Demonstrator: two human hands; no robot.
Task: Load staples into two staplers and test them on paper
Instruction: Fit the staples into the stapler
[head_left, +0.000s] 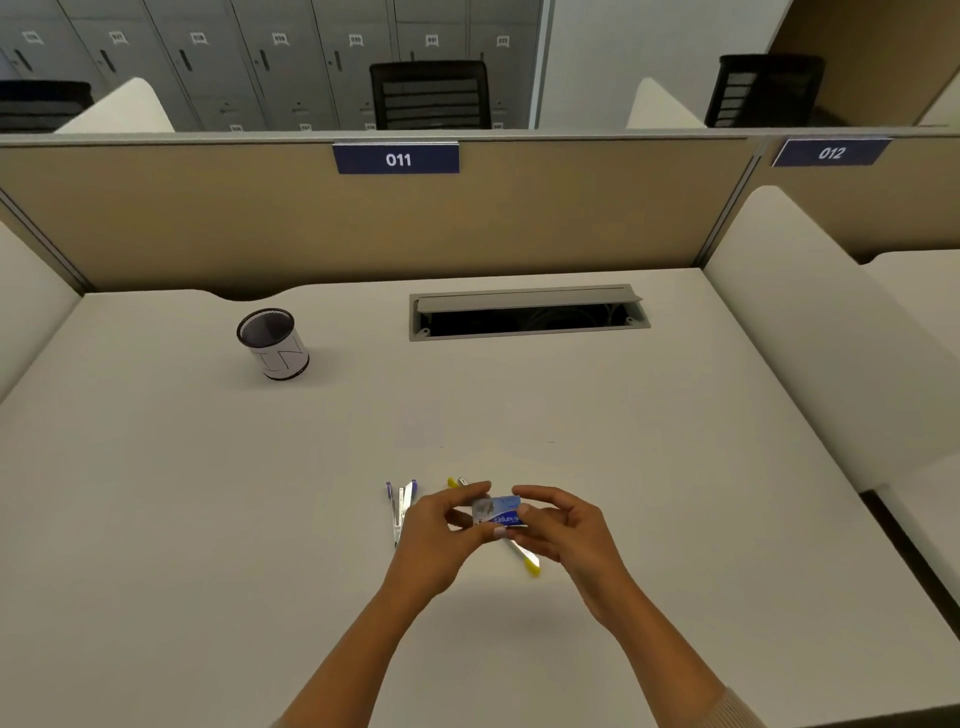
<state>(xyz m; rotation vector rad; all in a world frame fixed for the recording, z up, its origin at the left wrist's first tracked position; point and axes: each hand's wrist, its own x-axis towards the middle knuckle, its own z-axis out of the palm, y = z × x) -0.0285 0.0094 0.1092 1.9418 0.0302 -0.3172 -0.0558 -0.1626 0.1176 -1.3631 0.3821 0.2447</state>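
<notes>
2 hands (441, 525) (558, 525) pinching a blue staple box (500, 510), purple stapler (401, 506) and yellow stapler (527, 558) lying open on desk (208, 493)

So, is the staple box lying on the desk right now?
No, the left hand and right hand hold the staple box between them.

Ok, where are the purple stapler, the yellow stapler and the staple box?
purple stapler (399, 512): head view, on its metal middle.
yellow stapler (530, 563): head view, on its yellow near end.
staple box (502, 512): head view, on its blue label.
</notes>
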